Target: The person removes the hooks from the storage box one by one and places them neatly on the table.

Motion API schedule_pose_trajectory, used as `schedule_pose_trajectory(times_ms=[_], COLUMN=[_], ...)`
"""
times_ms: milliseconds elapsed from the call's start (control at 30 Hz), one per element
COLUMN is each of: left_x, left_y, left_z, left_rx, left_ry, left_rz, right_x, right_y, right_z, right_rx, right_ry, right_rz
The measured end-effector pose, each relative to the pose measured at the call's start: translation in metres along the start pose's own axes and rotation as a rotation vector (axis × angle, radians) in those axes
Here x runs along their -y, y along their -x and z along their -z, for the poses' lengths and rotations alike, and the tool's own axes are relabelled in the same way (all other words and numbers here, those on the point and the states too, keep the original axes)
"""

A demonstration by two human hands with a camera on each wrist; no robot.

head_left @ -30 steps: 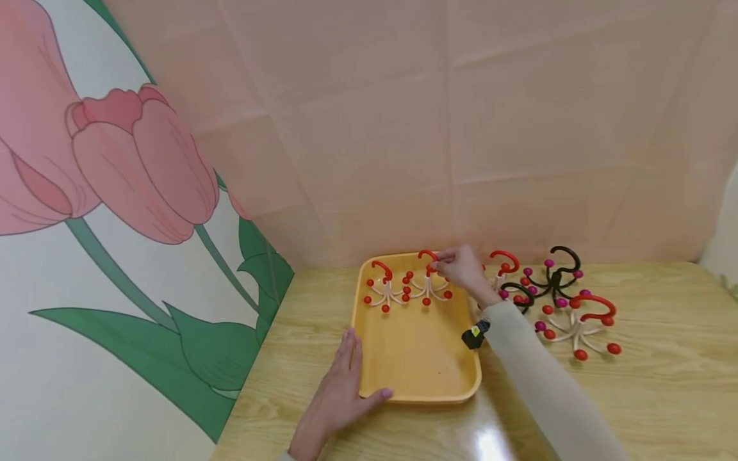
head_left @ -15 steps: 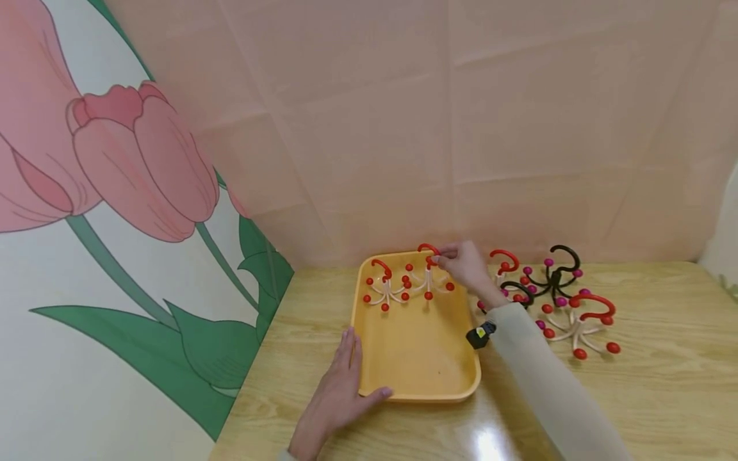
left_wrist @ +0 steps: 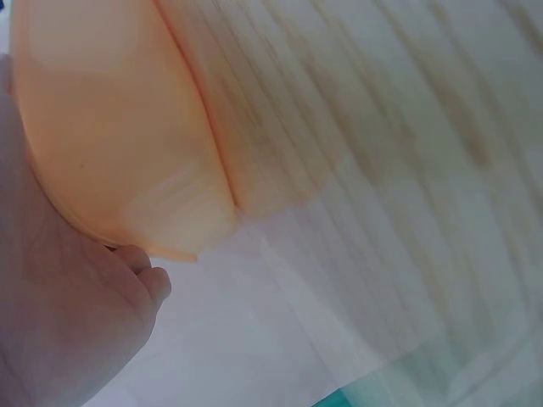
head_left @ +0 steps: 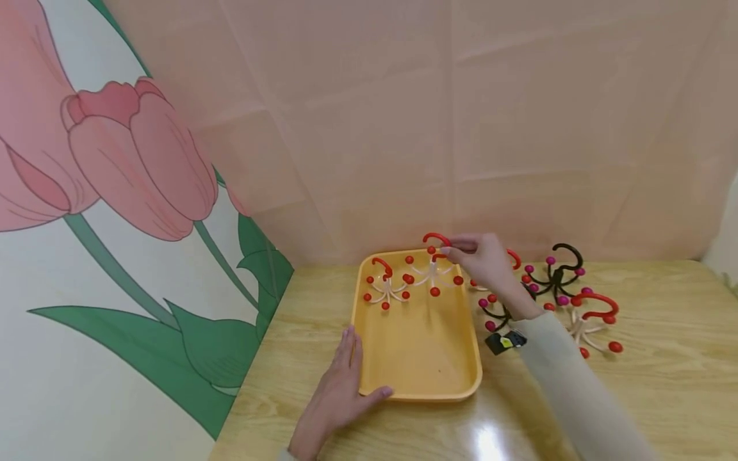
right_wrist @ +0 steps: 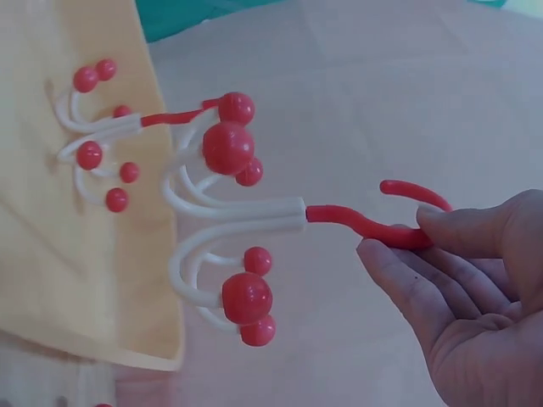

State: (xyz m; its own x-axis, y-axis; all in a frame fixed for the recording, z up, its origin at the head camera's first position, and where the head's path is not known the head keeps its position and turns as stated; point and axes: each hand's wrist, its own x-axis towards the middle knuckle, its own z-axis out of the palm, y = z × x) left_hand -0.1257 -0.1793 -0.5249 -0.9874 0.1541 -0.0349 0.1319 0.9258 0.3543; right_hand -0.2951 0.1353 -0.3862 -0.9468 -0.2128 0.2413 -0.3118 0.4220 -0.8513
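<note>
My right hand pinches the red top hook of a multi-prong hanging hook between thumb and fingers. White prongs with red ball tips spread from its stem, raised over the far right part of the yellow tray. A matching white-and-red hanging hook stands inside the tray at the far left. My left hand rests against the tray's near left corner, fingers straight along the left side and thumb at the near edge. The left wrist view shows that hand against the tray wall.
Right of the tray on the wooden table are a black hanging hook with magenta balls and a white-and-red one. More are partly hidden behind my right arm. A pink cloth hangs behind; a tulip-patterned wall stands left.
My right hand has lifted the white-and-red hanging hook up from the tray floor and shifted slightly right with it. The left hand stays at the tray's corner.
</note>
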Motion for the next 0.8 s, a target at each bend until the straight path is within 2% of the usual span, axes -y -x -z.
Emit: schedule_pose_trajectory(times_ms=[167, 467, 700, 800], left_x=[0.000, 0.000, 0.001, 0.001], left_y=[-0.001, -0.002, -0.003, -0.003], left_z=[-0.001, 0.000, -0.001, -0.001], left_rx=[0.014, 0.024, 0.015, 0.006], left_ry=[0.007, -0.004, -0.011, -0.006], left_rz=[0.015, 0.014, 0.004, -0.001], right_x=[0.004, 0.011, -0.001, -0.009], right_y=[0.015, 0.046, 0.070, 0.081], right_z=[0.014, 0.035, 0.052, 0.060], right_rx=[0.016, 0.020, -0.005, 0.000], right_ry=[-0.018, -0.037, 0.001, 0.029], right_rz=[0.032, -0.004, 0.058, 0.048])
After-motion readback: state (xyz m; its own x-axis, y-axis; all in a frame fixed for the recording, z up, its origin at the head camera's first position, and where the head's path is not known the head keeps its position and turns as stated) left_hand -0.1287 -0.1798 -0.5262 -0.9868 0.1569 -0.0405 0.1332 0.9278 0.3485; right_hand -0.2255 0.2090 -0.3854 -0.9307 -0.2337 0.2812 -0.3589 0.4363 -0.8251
